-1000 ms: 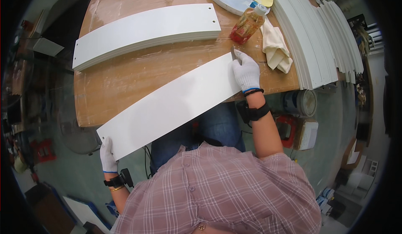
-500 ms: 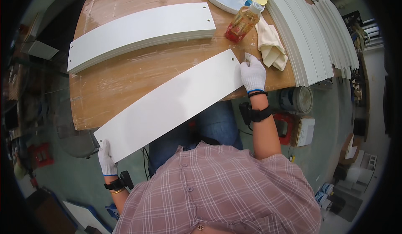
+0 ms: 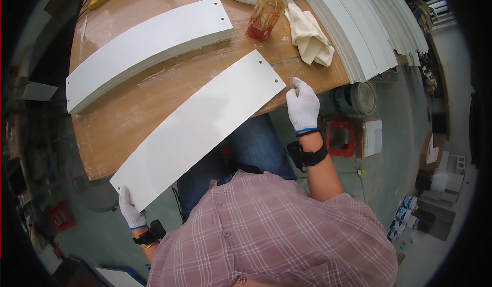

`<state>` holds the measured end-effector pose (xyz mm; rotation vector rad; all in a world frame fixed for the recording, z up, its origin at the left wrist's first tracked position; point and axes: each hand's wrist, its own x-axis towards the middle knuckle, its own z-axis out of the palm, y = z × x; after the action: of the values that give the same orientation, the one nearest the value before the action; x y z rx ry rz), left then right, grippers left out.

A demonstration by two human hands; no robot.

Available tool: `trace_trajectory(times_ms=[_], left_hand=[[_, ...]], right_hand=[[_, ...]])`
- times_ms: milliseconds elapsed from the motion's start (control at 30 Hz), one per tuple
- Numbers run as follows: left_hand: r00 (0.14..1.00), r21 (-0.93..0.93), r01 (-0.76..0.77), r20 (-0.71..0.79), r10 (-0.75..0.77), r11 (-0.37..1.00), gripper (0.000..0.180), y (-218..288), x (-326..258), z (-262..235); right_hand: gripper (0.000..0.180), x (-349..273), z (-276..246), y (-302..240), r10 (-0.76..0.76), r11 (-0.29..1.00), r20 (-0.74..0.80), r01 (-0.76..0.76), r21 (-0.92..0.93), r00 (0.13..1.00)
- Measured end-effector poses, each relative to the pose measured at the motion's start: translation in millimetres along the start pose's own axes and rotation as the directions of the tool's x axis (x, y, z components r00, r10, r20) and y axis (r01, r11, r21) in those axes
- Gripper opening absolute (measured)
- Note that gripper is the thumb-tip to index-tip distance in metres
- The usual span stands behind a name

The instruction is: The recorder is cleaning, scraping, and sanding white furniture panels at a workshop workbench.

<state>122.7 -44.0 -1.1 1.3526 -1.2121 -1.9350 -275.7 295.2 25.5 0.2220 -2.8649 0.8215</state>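
A long white panel (image 3: 200, 128) with small holes at its corners lies slanted across the wooden table (image 3: 128, 112), its lower left end hanging past the near edge. My left hand (image 3: 130, 211), in a white glove, grips that overhanging end from below. My right hand (image 3: 302, 105), also gloved, holds the panel's far right end at the table's edge, fingers together against the corner. A black band sits on each wrist.
A stack of matching white panels (image 3: 148, 41) lies farther back on the table. A bottle of amber liquid (image 3: 264, 15) and a cream cloth (image 3: 310, 35) sit beside a large pile of white panels (image 3: 369, 25). On the floor stand a bucket (image 3: 356, 97) and a red stool (image 3: 341, 135).
The panel has slid a little toward me and to the left, so more of it overhangs the table edge. Both hands stayed on its ends.
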Motion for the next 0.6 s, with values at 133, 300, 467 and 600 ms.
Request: trace_trajectory(times_ms=[133, 300, 467, 600], left_hand=[[1.0, -0.014, 0.004, 0.031, -0.003, 1.0, 0.035, 0, 3, -2], [0.999, -0.019, 0.018, 0.046, -0.017, 1.0, 0.039, -6, 8, -9], [0.999, -0.031, 0.023, 0.036, -0.022, 0.999, 0.039, 3, 2, 0], [0.999, -0.048, 0.021, 0.036, -0.019, 0.999, 0.039, -2, 6, -5]], right_hand=[[0.03, -5, -2, -24, -0.062, 0.991, -0.1, 0.073, 0.11, 0.993], [0.034, -5, 11, -10, -0.063, 0.997, -0.039, 0.065, 0.039, 0.997], [0.032, -7, -6, 10, -0.123, 0.992, -0.104, 0.125, 0.011, 0.987], [0.03, -6, -7, -1, -0.223, 0.971, 0.009, 0.221, 0.093, 0.975]])
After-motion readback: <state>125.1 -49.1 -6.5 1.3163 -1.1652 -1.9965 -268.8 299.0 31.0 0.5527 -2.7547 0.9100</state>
